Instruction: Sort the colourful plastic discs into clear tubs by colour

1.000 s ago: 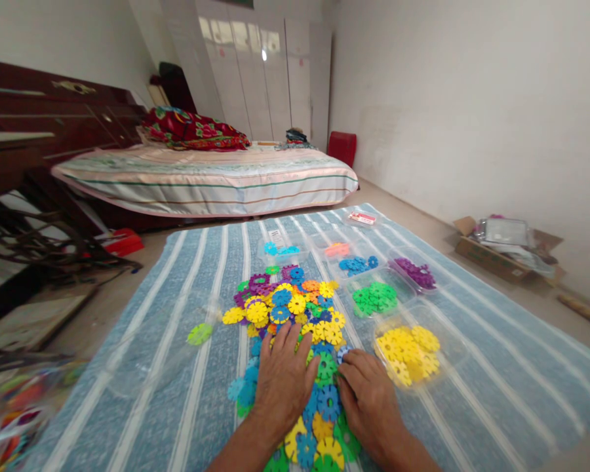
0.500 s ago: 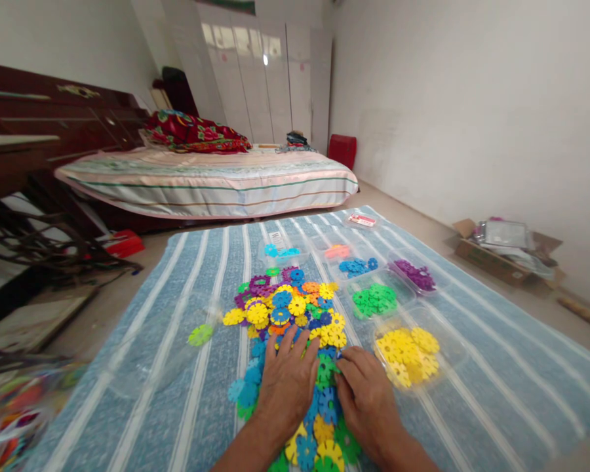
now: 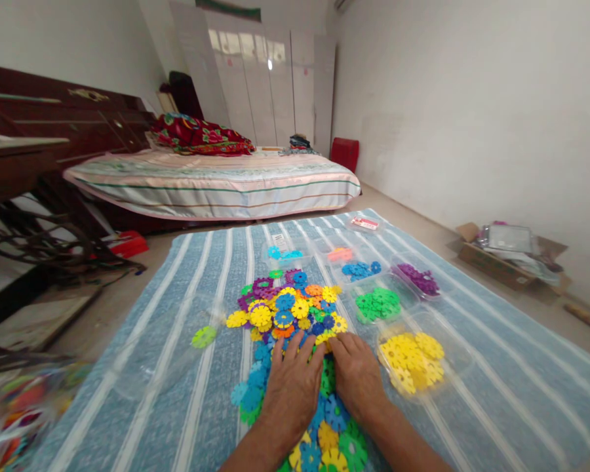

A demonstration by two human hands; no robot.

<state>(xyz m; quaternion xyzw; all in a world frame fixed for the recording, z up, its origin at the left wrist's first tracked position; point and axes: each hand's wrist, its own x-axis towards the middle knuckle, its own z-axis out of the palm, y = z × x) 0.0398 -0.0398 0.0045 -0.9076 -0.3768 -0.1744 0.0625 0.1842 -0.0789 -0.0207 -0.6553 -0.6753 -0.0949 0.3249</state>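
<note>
A heap of flat plastic snowflake discs (image 3: 288, 308) in yellow, blue, green, purple and orange lies on a blue striped blanket (image 3: 472, 400). My left hand (image 3: 294, 385) rests palm down on the heap, fingers stretched out and spread. My right hand (image 3: 354, 377) lies beside it, fingers bent down onto yellow discs at the heap's right side; what is under its fingertips is hidden. A clear tray of yellow discs (image 3: 413, 360) sits just right of my right hand. Trays of green discs (image 3: 377, 303), purple discs (image 3: 421, 278) and blue discs (image 3: 358, 269) stand beyond it.
A single light green disc (image 3: 204, 337) lies apart at the left. More small trays (image 3: 284, 252) sit at the blanket's far end. A bed (image 3: 211, 180) stands behind, dark wooden furniture (image 3: 39, 151) at the left, a cardboard box (image 3: 511, 255) by the right wall.
Both hands have slid forward over the heap, and the right hand has moved up toward the yellow discs. The view has tilted slightly.
</note>
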